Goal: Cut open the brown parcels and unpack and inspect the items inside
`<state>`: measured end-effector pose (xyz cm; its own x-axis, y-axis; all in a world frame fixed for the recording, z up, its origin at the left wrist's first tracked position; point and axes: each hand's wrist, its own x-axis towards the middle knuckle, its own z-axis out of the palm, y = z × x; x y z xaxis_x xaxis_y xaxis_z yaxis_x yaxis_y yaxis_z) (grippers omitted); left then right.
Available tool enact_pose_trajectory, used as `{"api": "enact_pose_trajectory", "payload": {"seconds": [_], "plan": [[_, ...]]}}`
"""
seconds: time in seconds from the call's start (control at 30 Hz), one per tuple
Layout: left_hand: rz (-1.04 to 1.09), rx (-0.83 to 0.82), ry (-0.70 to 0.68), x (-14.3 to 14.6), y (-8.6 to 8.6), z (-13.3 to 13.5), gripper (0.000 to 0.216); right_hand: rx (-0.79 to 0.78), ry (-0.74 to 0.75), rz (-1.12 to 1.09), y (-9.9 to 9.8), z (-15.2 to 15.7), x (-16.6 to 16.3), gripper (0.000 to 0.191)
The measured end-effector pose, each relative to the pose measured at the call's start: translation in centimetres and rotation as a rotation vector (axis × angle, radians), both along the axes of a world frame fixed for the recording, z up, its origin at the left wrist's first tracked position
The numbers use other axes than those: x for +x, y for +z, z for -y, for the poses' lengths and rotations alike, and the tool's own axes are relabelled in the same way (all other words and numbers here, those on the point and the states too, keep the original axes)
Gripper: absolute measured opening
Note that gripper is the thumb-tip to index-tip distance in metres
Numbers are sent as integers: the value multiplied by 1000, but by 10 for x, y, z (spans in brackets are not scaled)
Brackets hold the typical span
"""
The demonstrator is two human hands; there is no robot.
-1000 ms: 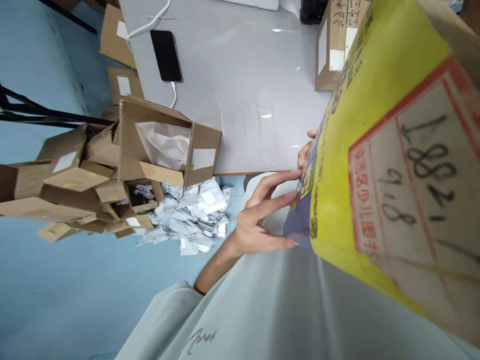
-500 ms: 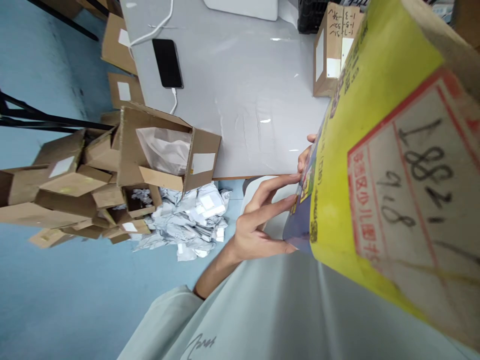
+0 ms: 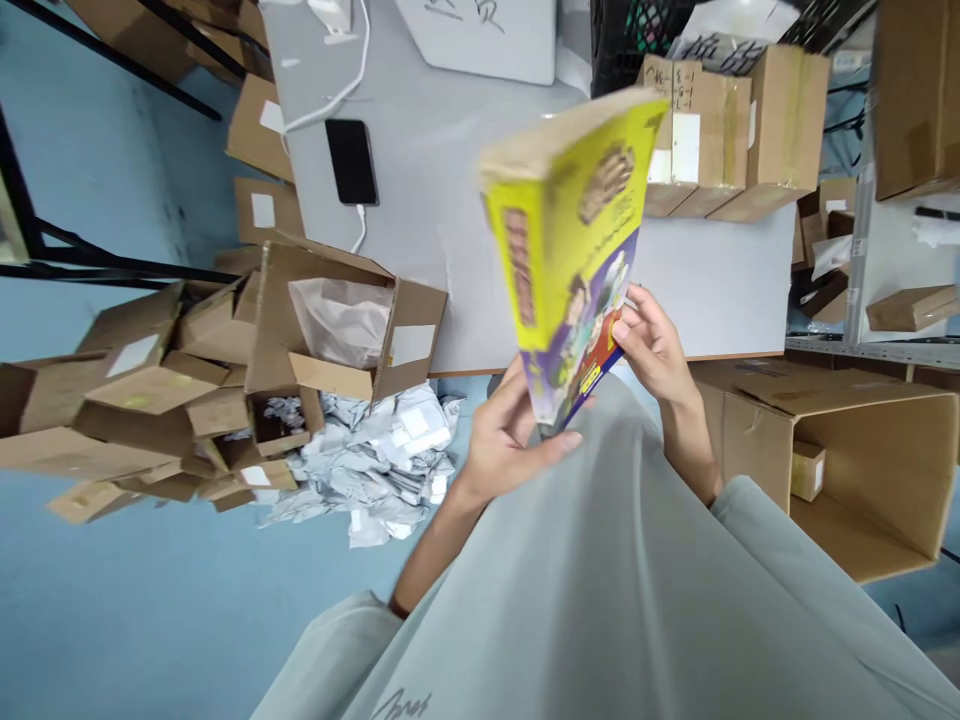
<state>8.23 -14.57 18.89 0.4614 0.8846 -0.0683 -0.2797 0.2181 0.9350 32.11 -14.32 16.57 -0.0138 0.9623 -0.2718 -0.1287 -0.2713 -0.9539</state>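
Note:
Both my hands hold a thick yellow and purple book [image 3: 574,250] upright in front of my chest, over the near edge of a grey table [image 3: 465,200]. My left hand [image 3: 506,435] grips the book's lower end from the left, thumb under it and fingers curled behind. On the right side, my right hand [image 3: 652,340] has its fingers closed on the lower corner. The book is blurred by motion.
A black phone [image 3: 351,160] on a white cable lies on the table's far left. Taped cardboard boxes [image 3: 720,130] stand at the table's back right. Left of the table are a heap of empty cartons [image 3: 187,360] and crumpled white wrappers [image 3: 382,440]. A big open carton [image 3: 862,450] is at right.
The book has swung away from the camera, from filling the right of the view to standing upright and smaller at centre. My right hand has come into view on it.

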Motion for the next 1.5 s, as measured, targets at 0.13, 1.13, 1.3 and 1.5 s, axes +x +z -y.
{"api": "enact_pose_trajectory", "payload": {"seconds": [0.13, 1.13, 1.3, 1.5], "plan": [[-86, -219, 171, 2, -27, -23, 53, 41, -47, -25, -13, -5, -5, 72], [101, -754, -86, 4, -116, -28, 54, -201, 54, -421, -100, -30, -36, 63], [-92, -589, 60, -3, -120, -34, 61, -212, -82, -408, -110, -30, -27, 63], [-114, -513, 134, -16, -115, -40, 69, -173, -173, -155, -105, -33, -18, 67]]}}
